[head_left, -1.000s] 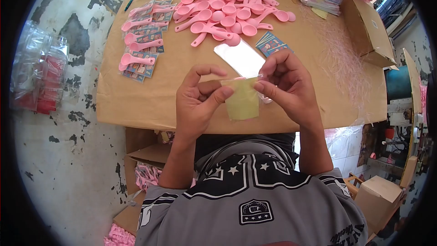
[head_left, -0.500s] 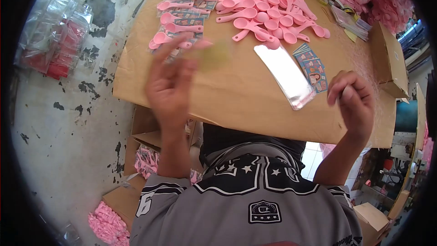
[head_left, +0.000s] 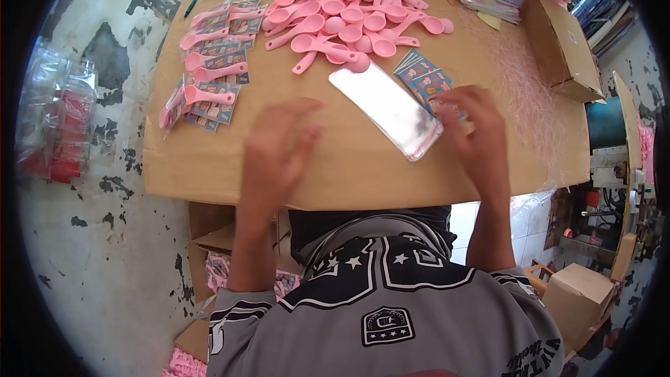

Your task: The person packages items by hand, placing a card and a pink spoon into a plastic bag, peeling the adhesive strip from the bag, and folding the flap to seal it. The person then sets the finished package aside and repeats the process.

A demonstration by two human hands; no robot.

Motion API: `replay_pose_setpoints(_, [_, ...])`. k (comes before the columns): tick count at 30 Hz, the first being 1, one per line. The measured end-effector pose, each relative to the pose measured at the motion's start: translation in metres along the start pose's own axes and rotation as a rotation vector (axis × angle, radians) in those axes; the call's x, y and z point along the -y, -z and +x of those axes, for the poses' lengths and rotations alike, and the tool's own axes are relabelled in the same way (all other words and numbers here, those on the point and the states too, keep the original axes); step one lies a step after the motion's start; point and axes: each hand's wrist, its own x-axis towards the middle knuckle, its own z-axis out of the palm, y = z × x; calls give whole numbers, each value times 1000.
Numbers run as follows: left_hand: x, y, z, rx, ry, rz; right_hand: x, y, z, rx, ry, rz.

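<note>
The right hand (head_left: 474, 132) rests on the small picture cards (head_left: 419, 75) right of the middle, fingers bent down on them; I cannot tell if they pinch one. The left hand (head_left: 279, 150) hovers, blurry, over the brown tabletop (head_left: 209, 160), fingers loosely apart, empty. It looks like card-picking time; the next move calls for pinching just one card.

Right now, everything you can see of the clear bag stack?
The stack of clear bags is a long, narrow, glossy pile of see-through plastic, whitened by glare. It lies flat on the cardboard sheet, slanted from upper left to lower right, just below the pink spoons, with the printed cards along its right side. The right hand reaches by that side; blur hides whether it touches. The left hand is apart from it.
</note>
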Motion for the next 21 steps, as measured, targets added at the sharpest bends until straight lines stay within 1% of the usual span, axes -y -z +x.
replay_pose_setpoints(1, [-8, -13, 2, 44, -92, -31, 8, -4, -2, 73, 86, 52])
replay_pose_setpoints(2, [-13, -20, 3, 68, -107, -47, 12, -7, -3, 147, 170, 106])
replay_pose_setpoints(4, [-20, -30, 4, 122, -139, -79, 17, -7, -3, 104, 223, -28])
replay_pose_setpoints(5, [-20, -31, 5, 117, -124, -74, 16, -6, -3, 82, 249, -96])
replay_pose_setpoints(8, [-18, -31, 4, 101, -78, -70, 5, -10, -7, 141, 219, -101])
replay_pose_setpoints(10, [-18, -31, 0, 78, -33, -78, -2, -20, -12, 156, 161, -49])
replay_pose_setpoints(11, [-20, -31, -2, 67, 22, -131, -4, -23, -14, 165, 133, -22])
replay_pose_setpoints(13, [-25, -34, -7, 43, 129, -235, -5, -24, -14, 102, 162, 0])
replay_pose_setpoints(16, [-22, -49, -15, 27, 269, -514, 1, -21, -10, 16, 190, 31])
replay_pose_setpoints(19, [-35, -48, -12, 145, 386, -656, 10, -17, -8, -29, 235, 38])
replay_pose_setpoints(21, [-36, -51, -10, 199, 426, -684, 16, -16, -7, -36, 252, 42])
